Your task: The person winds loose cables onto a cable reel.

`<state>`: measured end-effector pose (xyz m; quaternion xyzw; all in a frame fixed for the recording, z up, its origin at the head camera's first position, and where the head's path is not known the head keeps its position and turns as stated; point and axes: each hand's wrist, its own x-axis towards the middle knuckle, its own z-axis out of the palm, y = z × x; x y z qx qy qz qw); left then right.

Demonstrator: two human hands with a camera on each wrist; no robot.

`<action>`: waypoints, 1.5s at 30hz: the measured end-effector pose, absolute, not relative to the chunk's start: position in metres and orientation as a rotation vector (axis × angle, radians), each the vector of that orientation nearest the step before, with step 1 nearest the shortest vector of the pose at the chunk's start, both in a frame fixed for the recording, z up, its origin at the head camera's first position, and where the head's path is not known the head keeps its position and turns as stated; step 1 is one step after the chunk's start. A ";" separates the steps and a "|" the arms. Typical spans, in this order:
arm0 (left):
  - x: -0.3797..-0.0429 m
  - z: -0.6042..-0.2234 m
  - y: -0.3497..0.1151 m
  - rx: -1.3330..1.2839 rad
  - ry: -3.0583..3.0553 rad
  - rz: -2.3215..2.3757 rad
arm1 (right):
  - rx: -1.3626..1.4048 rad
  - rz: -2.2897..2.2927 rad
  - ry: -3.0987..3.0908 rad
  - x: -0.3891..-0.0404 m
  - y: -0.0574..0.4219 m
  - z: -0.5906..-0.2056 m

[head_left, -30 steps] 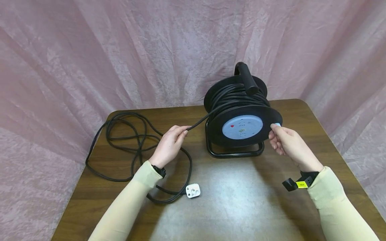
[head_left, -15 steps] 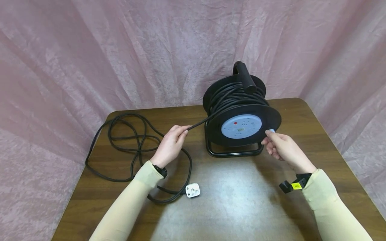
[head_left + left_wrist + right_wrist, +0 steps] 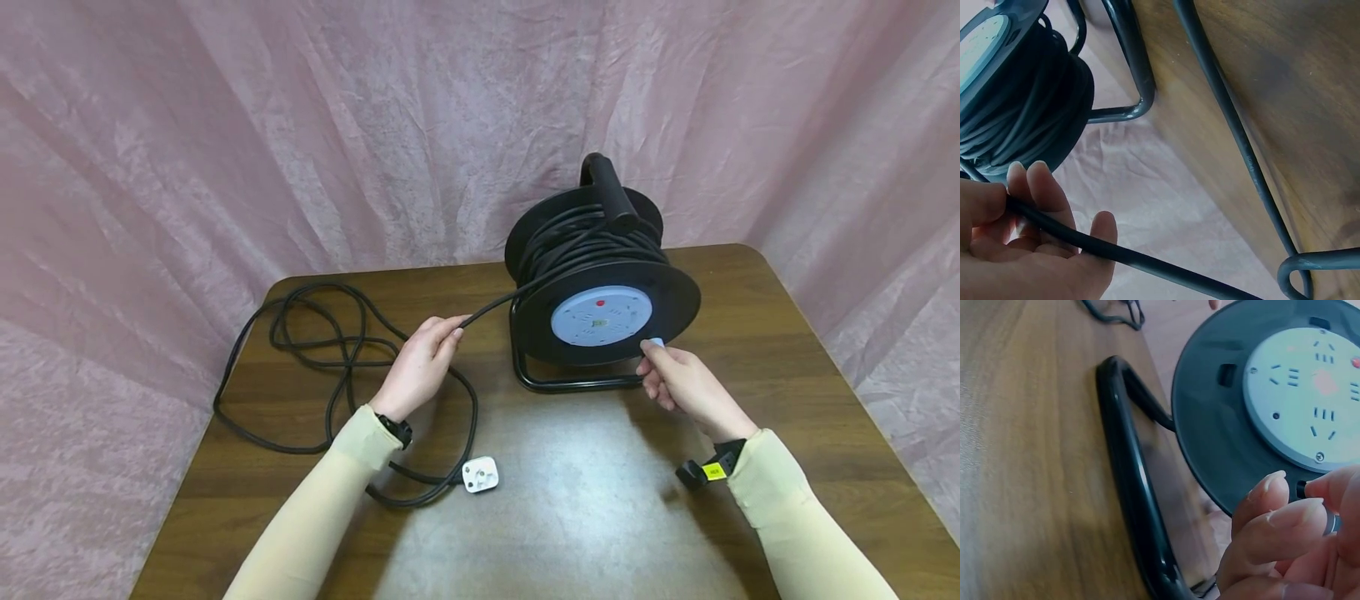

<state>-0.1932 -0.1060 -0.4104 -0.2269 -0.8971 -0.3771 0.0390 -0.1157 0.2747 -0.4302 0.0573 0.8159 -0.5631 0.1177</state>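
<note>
A black cable reel (image 3: 678, 292) stands on a wooden table, thick with wound black cable. In its front face sits a light-blue socket panel (image 3: 602, 316) with a red button. My right hand (image 3: 688, 390) pinches a small light-blue crank knob (image 3: 657, 342) at the lower right of that face; fingers mostly cover the knob in the right wrist view. Left of the reel, my left hand (image 3: 420, 360) holds the black cable (image 3: 491, 309) between thumb and fingers, the stretch up to the reel fairly straight. In the left wrist view the cable (image 3: 1166, 269) crosses the palm.
Loose cable loops (image 3: 348, 358) lie on the table's left side, ending in a white plug (image 3: 480, 474) near the front. A tubular black stand (image 3: 570, 385) carries the reel, with a black handle (image 3: 613, 196) on top. A pink curtain (image 3: 390, 142) hangs behind the table (image 3: 780, 350).
My right hand has carried the knob down and left, turning the reel clockwise; the red button has moved from the panel's left to its top. My left hand has stayed nearly still.
</note>
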 end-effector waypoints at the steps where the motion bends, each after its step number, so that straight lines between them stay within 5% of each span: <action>1: -0.193 -0.410 -0.106 -0.691 -2.759 -1.160 | 0.174 -1.646 2.386 -0.116 0.274 -0.432; 45: -0.189 -0.417 -0.105 -0.695 -2.768 -1.284 | 0.260 -1.729 2.168 -0.122 0.236 -0.459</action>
